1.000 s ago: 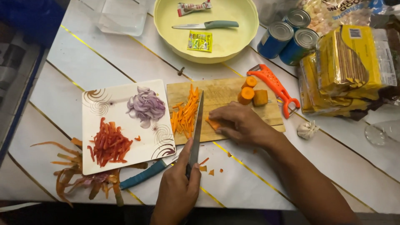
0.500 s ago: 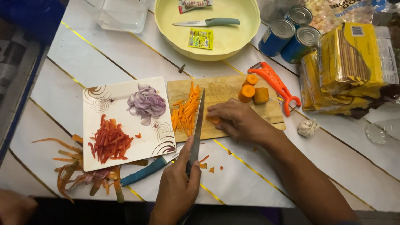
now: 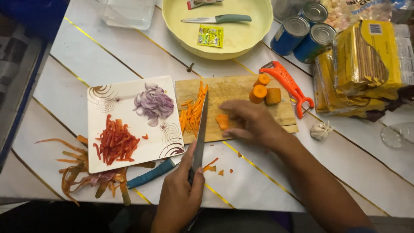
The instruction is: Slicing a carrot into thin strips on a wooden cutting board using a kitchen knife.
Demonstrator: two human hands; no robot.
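My left hand (image 3: 180,194) grips the handle of a long knife (image 3: 200,129), whose blade lies across the wooden cutting board (image 3: 233,88) next to a pile of carrot strips (image 3: 192,110). My right hand (image 3: 252,123) presses flat on the board, fingers over a flat carrot piece (image 3: 222,121). Three carrot chunks (image 3: 264,91) stand at the board's far side.
A white square plate (image 3: 103,129) holds red pepper strips (image 3: 114,142) and sliced purple onion (image 3: 153,103). Peelings (image 3: 82,172) and a blue-handled tool (image 3: 151,174) lie near the table edge. An orange peeler (image 3: 288,84), garlic bulb (image 3: 321,130), cans (image 3: 302,32), yellow packets (image 3: 366,64) and a yellow bowl (image 3: 254,39) with a knife (image 3: 217,19) stand beyond.
The knife has shifted slightly left toward the carrot strips. My right hand has flattened over the carrot piece on the board.
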